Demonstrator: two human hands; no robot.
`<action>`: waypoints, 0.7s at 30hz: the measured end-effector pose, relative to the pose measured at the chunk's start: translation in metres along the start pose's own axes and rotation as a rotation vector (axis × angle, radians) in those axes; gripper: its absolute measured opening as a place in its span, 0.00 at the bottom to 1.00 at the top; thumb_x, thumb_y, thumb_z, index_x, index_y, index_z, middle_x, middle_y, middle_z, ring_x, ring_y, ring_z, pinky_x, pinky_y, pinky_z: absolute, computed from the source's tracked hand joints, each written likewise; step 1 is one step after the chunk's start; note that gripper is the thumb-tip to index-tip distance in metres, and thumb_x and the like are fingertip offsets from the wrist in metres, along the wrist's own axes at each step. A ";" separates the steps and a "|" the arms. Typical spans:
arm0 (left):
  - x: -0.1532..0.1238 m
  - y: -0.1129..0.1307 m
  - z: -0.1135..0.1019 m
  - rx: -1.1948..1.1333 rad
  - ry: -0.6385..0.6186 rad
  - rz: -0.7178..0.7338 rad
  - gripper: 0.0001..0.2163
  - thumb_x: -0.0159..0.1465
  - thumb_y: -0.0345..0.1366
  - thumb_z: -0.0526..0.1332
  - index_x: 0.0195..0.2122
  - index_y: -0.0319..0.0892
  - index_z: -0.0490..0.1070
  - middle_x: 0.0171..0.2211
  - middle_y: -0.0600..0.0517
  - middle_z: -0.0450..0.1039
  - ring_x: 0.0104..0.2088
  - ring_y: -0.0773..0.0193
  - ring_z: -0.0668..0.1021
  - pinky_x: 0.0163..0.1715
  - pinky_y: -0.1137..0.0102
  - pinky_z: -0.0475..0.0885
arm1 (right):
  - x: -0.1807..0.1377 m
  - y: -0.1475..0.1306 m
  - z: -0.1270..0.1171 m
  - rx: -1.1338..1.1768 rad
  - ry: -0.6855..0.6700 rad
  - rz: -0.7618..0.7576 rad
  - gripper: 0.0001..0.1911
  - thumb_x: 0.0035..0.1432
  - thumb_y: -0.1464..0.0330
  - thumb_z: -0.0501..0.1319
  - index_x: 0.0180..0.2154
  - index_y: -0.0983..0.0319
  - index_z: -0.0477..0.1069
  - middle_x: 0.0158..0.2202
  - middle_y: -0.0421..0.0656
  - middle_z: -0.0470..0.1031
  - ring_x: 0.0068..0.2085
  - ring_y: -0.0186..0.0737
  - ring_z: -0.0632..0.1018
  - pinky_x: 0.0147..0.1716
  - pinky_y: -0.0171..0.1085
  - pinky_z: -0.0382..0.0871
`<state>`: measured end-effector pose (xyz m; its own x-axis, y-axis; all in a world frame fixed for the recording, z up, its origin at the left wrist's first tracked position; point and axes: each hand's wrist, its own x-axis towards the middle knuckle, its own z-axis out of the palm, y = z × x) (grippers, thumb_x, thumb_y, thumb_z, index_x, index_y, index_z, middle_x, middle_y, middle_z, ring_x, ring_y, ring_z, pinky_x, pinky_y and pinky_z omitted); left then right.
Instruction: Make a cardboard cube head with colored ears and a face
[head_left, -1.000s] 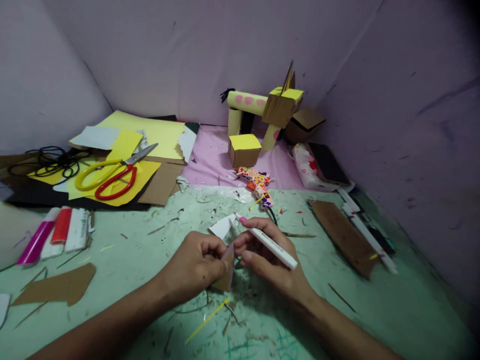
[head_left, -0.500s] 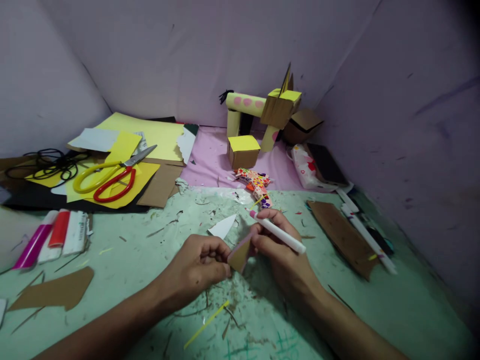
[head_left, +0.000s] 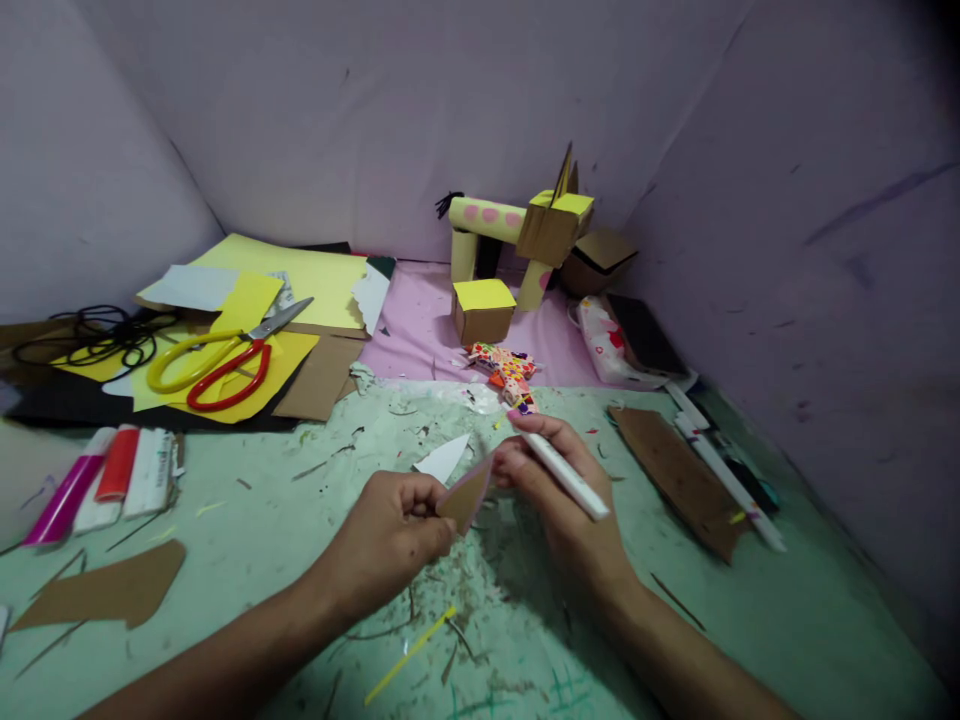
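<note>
While my left hand pinches it between thumb and fingertips, I see the small brown cardboard piece with a pink edge tilted up just above the green mat, its far corner touching the fingers of my right hand. Those fingers are closed around one white marker pen with a pink tip. Beyond my fingertips lies one white paper scrap. Left of my left hand I count three glue sticks and one pair of yellow-and-red scissors.

no readable text anywhere; the print on the glue sticks is too blurred.
</note>
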<state>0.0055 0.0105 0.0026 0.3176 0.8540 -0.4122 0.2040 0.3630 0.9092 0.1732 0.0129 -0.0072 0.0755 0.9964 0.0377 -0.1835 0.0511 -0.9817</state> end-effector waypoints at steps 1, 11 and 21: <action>0.000 0.000 0.000 0.002 0.011 -0.005 0.04 0.46 0.35 0.58 0.20 0.40 0.65 0.16 0.58 0.60 0.18 0.72 0.59 0.19 0.74 0.51 | 0.000 0.000 -0.004 -0.008 0.040 -0.054 0.10 0.56 0.67 0.61 0.42 0.59 0.69 0.29 0.39 0.75 0.29 0.34 0.75 0.32 0.35 0.70; -0.001 0.000 0.004 -0.021 0.060 -0.029 0.08 0.49 0.37 0.60 0.20 0.40 0.63 0.14 0.62 0.54 0.17 0.74 0.54 0.18 0.74 0.46 | -0.017 -0.010 -0.013 -0.462 -0.351 -0.452 0.10 0.55 0.74 0.59 0.38 0.59 0.76 0.27 0.41 0.78 0.26 0.36 0.77 0.24 0.33 0.68; 0.001 0.001 0.004 0.022 0.073 -0.037 0.06 0.48 0.35 0.59 0.18 0.41 0.63 0.14 0.62 0.53 0.17 0.73 0.54 0.18 0.72 0.45 | -0.017 -0.008 -0.010 -0.603 -0.413 -0.478 0.10 0.56 0.75 0.58 0.38 0.60 0.75 0.28 0.42 0.78 0.27 0.37 0.78 0.25 0.35 0.70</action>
<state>0.0098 0.0100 0.0030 0.2414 0.8652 -0.4395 0.2350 0.3873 0.8915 0.1833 -0.0049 -0.0021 -0.3707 0.8281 0.4206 0.3360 0.5417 -0.7705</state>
